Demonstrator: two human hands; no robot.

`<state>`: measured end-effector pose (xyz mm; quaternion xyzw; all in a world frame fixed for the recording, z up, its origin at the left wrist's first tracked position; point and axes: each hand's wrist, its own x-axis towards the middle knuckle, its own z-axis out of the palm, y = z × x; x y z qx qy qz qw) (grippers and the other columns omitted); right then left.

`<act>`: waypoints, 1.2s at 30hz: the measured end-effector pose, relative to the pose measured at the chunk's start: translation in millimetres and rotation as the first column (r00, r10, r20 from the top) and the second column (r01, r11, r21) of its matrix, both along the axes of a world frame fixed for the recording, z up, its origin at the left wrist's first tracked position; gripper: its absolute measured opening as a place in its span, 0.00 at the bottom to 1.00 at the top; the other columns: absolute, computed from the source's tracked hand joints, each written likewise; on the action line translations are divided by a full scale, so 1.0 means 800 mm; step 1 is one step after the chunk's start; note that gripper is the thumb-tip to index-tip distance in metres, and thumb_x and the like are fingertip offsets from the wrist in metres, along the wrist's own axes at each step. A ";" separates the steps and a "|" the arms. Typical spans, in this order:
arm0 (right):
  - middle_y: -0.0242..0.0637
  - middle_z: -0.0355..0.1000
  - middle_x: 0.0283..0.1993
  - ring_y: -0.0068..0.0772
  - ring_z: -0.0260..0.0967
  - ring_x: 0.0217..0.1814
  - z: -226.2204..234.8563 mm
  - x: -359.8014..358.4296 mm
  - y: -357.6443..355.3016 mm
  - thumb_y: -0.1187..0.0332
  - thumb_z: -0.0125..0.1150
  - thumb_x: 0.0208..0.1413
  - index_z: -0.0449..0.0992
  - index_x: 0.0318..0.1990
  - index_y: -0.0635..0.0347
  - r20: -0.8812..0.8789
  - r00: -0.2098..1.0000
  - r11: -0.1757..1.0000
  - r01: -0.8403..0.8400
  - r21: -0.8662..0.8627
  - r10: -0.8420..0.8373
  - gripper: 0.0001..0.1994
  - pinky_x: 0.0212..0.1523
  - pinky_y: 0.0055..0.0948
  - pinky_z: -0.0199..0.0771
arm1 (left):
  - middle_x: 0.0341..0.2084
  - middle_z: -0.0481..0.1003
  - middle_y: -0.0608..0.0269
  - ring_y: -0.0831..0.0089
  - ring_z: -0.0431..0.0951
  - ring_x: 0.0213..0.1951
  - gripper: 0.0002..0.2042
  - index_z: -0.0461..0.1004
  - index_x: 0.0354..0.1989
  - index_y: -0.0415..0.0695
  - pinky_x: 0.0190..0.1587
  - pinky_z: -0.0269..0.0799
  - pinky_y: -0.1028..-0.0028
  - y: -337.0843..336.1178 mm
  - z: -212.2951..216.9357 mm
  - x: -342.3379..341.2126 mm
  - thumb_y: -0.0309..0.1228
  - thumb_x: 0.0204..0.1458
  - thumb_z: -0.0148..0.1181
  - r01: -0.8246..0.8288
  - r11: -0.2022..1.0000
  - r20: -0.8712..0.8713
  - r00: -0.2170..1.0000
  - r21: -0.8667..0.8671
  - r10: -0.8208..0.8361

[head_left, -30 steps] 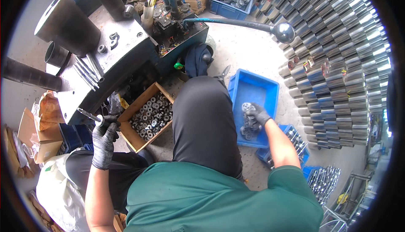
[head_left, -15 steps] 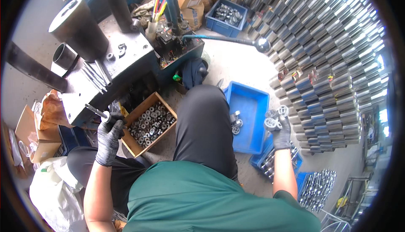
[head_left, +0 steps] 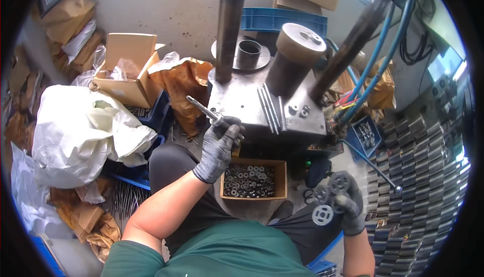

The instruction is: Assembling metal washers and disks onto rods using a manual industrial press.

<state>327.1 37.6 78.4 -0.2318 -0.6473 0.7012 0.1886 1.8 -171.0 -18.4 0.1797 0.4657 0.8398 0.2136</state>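
Note:
My left hand [head_left: 216, 146], in a grey knit glove with dark fingers, is closed around a thin metal shaft [head_left: 200, 107] with a round collar on it. The shaft points up and left, in front of the near edge of a steel machine table [head_left: 234, 98]. On the right, my gloved right hand [head_left: 354, 214] grips several round, spoked metal end caps [head_left: 322, 215] beside my right knee. Its fingers are partly hidden behind these parts. Between the hands, lower down, a box [head_left: 283, 182] holds many small ring-shaped metal parts.
Loose rods [head_left: 268, 109], a thick cylinder [head_left: 290, 60] and upright posts [head_left: 232, 25] stand or lie on the machine table. Stacked metal tubes [head_left: 413, 171] rise at right. A white sack [head_left: 70, 136] and an open carton [head_left: 126, 85] are at left.
The view has swung left toward the machine. My left hand with the shaft is now nearer the table's edge. My right hand has come from beside the blue bin to my knee, still holding the end caps.

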 end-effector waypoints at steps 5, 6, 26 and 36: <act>0.43 0.74 0.59 0.35 0.73 0.60 -0.010 -0.198 -0.025 0.64 0.77 0.47 0.62 0.71 0.67 0.133 0.940 0.942 -0.327 0.077 0.315 0.43 0.64 0.36 0.73 | 0.34 0.80 0.61 0.81 0.79 0.31 0.09 0.73 0.54 0.42 0.28 0.74 0.83 -0.036 0.005 -0.042 0.28 0.67 0.59 -0.282 0.959 0.107 0.955 0.040 0.277; 0.43 0.74 0.59 0.35 0.73 0.60 -0.015 -0.237 -0.026 0.66 0.78 0.48 0.62 0.71 0.67 0.139 0.907 0.909 -0.410 0.069 0.398 0.43 0.64 0.36 0.73 | 0.34 0.80 0.61 0.81 0.79 0.31 0.09 0.73 0.54 0.42 0.28 0.74 0.83 -0.039 0.004 -0.049 0.28 0.67 0.59 -0.301 0.952 0.115 0.949 0.046 0.295; 0.49 0.73 0.60 0.55 0.70 0.65 -0.057 -0.381 -0.042 0.65 0.72 0.51 0.74 0.60 0.59 0.255 0.864 0.026 -0.295 0.955 0.434 0.28 0.65 0.49 0.70 | 0.40 0.78 0.63 0.81 0.77 0.33 0.10 0.71 0.55 0.43 0.36 0.76 0.80 -0.053 -0.001 -0.034 0.25 0.68 0.54 -0.088 0.994 0.186 0.978 -0.062 0.099; 0.44 0.76 0.51 0.36 0.80 0.46 -0.137 -0.206 -0.001 0.88 0.55 0.51 0.78 0.48 0.67 0.213 0.867 0.689 -0.490 0.534 0.451 0.17 0.50 0.29 0.82 | 0.42 0.77 0.66 0.81 0.77 0.38 0.11 0.73 0.56 0.42 0.42 0.77 0.77 -0.032 0.040 -0.039 0.24 0.66 0.57 0.252 0.926 0.055 0.968 -0.281 -0.246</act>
